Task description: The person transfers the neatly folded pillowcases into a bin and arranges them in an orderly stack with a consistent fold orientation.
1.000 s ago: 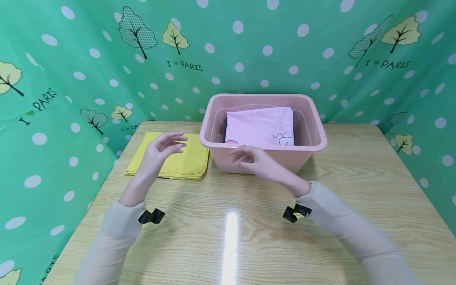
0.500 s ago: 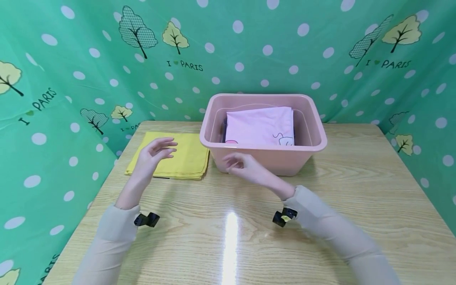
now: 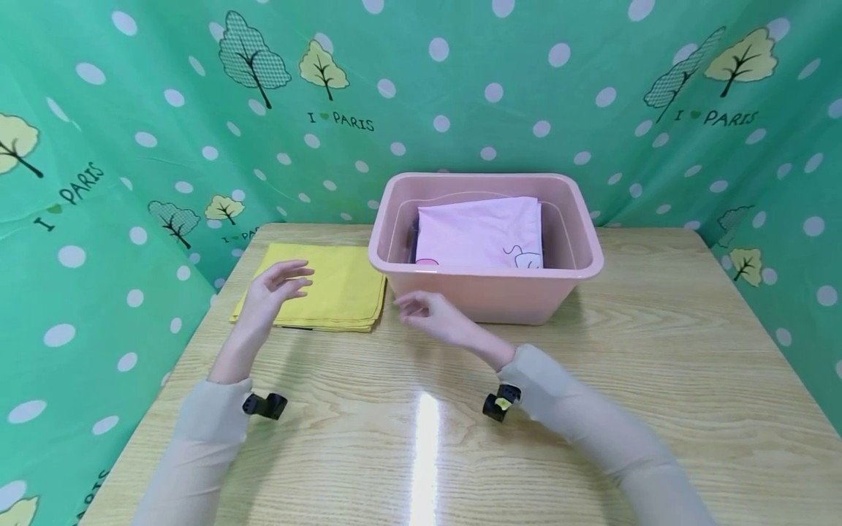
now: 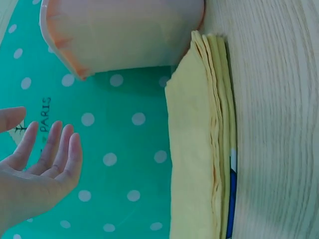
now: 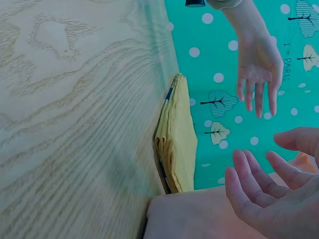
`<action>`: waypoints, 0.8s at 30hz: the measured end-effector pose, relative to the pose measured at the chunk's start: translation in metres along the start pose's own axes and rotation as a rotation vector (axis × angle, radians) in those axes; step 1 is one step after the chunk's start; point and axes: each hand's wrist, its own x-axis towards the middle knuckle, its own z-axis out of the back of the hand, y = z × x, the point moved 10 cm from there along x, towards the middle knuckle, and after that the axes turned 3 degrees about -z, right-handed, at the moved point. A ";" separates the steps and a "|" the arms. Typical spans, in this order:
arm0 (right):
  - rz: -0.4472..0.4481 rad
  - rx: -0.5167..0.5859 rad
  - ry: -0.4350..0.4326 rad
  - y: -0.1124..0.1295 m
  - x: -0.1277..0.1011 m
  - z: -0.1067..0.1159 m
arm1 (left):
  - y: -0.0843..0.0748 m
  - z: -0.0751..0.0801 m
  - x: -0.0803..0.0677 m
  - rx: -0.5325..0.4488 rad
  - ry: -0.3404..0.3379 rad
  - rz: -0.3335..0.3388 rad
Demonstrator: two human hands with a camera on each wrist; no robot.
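Note:
My left hand (image 3: 266, 296) hovers above the left part of a folded yellow cloth (image 3: 335, 288), fingers loosely bent and holding nothing. In the left wrist view the cloth (image 4: 192, 149) shows several stacked layers, with a bit of blue and white at its underside. My right hand (image 3: 437, 318) is in the air before the front wall of a pink plastic bin (image 3: 487, 292), its relaxed fingers toward the cloth. Nothing is in its grasp in the right wrist view, where the left hand (image 5: 261, 69) also appears. A folded pink cloth (image 3: 480, 230) with a line drawing lies inside the bin, over something dark.
The wooden table (image 3: 658, 351) carries the bin at its back middle and the yellow cloth at its back left. A green dotted curtain (image 3: 487, 95) hangs behind and along both sides. A bright light reflection (image 3: 426, 438) runs down the table's front middle.
Both hands have drifted left and a little toward the front. The right hand has come down from near the bin's rim to beside its front wall. Cloths and bin have stayed put.

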 end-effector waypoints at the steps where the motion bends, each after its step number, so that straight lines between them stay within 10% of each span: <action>1: -0.011 -0.003 -0.002 -0.002 0.001 -0.001 | 0.002 0.001 0.000 0.001 -0.002 0.005; 24: -0.136 0.057 -0.067 -0.037 0.031 -0.029 | 0.049 0.046 0.004 0.184 -0.094 0.111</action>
